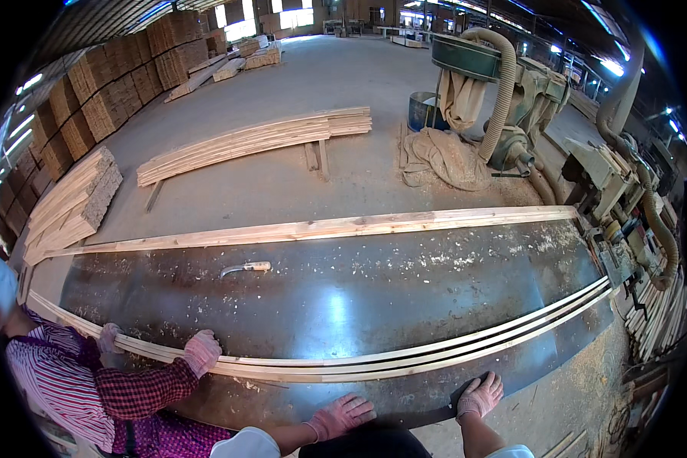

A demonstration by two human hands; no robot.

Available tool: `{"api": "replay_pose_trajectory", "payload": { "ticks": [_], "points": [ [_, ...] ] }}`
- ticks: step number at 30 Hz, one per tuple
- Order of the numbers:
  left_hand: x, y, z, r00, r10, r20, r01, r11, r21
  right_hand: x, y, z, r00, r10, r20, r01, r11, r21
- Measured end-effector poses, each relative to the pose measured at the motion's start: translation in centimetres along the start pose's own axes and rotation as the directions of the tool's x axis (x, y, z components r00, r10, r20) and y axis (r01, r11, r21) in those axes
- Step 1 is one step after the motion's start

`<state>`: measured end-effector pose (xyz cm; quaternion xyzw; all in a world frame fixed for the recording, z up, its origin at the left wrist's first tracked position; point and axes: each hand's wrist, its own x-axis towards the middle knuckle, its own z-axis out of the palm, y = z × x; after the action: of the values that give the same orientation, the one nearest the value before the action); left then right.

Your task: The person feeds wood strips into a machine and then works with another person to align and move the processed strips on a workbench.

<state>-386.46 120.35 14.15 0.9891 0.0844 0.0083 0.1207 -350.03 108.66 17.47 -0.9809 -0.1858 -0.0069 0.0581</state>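
My left hand [342, 416], in a pinkish work glove, rests on the near edge of a dark metal table [282, 305], fingers stretched out and holding nothing. Farther right, my right hand [481, 394], gloved alike, lies over the same edge with its fingers apart. Beyond both hands, long pale wood strips [420, 356] run side by side across the table, with narrow gaps between them at the right. Neither of my hands touches them. At the left, a co-worker's gloved hand [201, 352] grips the strips, and their other hand [109, 337] is on them farther left.
A hooked tool with a wooden handle [256, 266] lies among wood shavings. Long boards [336, 227] line the table's far edge. Behind stand a board stack [252, 143] and a green dust collector [466, 57]. Machinery [614, 244] adjoins the right end. The co-worker [61, 374] stands close at left.
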Motion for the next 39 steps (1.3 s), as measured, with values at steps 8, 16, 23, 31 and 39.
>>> {"api": "replay_pose_trajectory", "payload": {
  "ticks": [8, 16, 23, 31, 39],
  "points": [
    [0.1, 0.1, -1.0, 1.000, -0.002, 0.009, 0.002, 1.000, -0.023, 0.1, 0.0, -0.1, 1.000, -0.008, -0.017, 0.008, 1.000, 0.010],
    [0.1, 0.0, -0.3, 0.997, 0.005, -0.075, -0.008, 0.999, -0.049, 0.1, 0.5, 0.7, 0.999, -0.023, -0.034, 0.023, 1.000, 0.000],
    [-0.1, -0.1, -0.3, 0.995, 0.005, -0.102, -0.008, 0.999, -0.037, 0.0, 0.1, 0.6, 1.000, -0.007, -0.017, 0.007, 1.000, -0.017],
    [0.0, 0.2, -1.5, 0.999, -0.004, 0.035, 0.006, 0.999, -0.049, -0.1, 0.3, 0.6, 0.999, -0.018, -0.031, 0.018, 1.000, -0.009],
    [0.4, 0.7, -4.0, 0.974, -0.025, 0.227, 0.034, 0.999, -0.036, -0.2, 0.2, 0.4, 0.998, -0.031, -0.051, 0.031, 0.999, 0.006]
  ]
}}
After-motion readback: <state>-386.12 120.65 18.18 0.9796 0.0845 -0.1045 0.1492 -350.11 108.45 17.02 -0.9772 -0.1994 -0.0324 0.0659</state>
